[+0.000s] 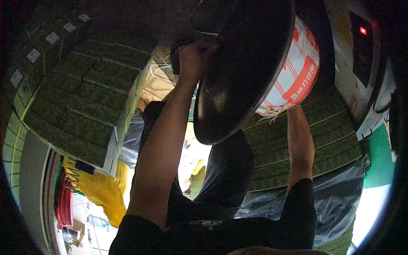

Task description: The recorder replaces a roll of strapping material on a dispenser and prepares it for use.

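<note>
A large black disc [238,80] stands tilted in front of me, its rim towards me. Against its right side sits a white cylinder with red print [297,70], like a roll or core. My left hand [195,59] is at the disc's left side, its fingers curled in shadow by a dark part; what they hold is too dim to make out. My right arm reaches up to the lower edge of the white cylinder, which hides the fingers of my right hand [293,109]. Above the left hand runs a thin yellowish strip [208,33].
Stacked dark bundles [80,97] bound with pale lines fill the left, with more behind my right arm. A pale machine [346,51] with a lit red indicator stands at upper right. Lower left hold a yellow sheet [100,191] and a red coiled hose [64,204]. Clear plastic [340,199] lies at lower right.
</note>
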